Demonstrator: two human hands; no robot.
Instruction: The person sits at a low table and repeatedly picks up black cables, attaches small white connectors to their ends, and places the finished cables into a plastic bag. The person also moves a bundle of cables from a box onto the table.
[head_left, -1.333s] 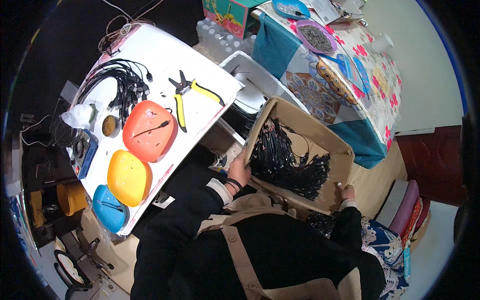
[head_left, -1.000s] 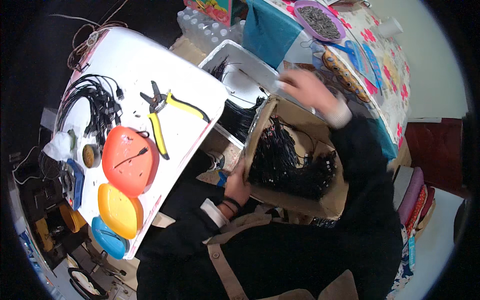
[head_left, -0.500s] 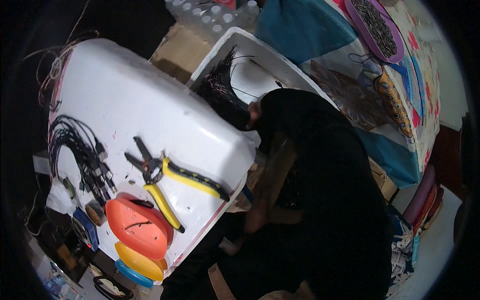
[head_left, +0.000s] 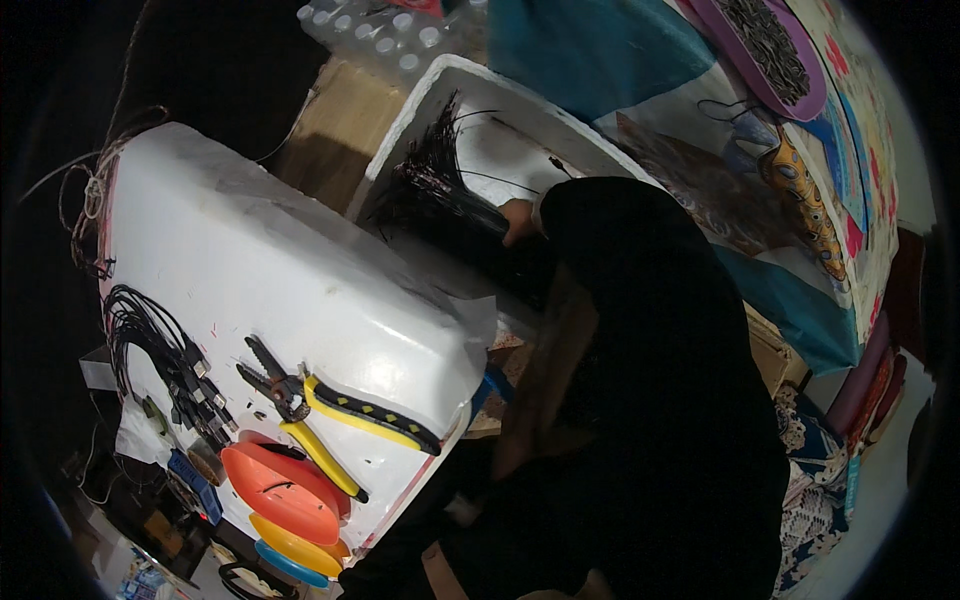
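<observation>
At the end of a wide black sleeve, my right hand (head_left: pixel 519 222) is closed round the near end of a thick bundle of thin black wires (head_left: pixel 435 180). The bundle lies in a white foam box (head_left: pixel 430 85), its loose ends fanned toward the far left corner. The sleeve hides most of my wrist and the box's near right side. Deep shadow below the sleeve holds a dim skin-toned shape; whether it is my left hand, I cannot tell. Yellow-and-black wire strippers (head_left: pixel 300 400) rest with spread jaws on a white table (head_left: pixel 270 250) to the left.
Black USB cables (head_left: pixel 165 360) lie on the table's left side. Near its front edge are orange (head_left: pixel 285 490), yellow (head_left: pixel 290 540) and blue dishes (head_left: pixel 285 565). Capped bottles (head_left: pixel 385 40) stand beyond the box. A purple tray (head_left: pixel 765 50) sits on flowered cloth at far right.
The view has shifted, so the table and tools appear lower. More of the wire bundle shows beside my right hand, which still grips it. The strippers and dishes keep their places on the table.
</observation>
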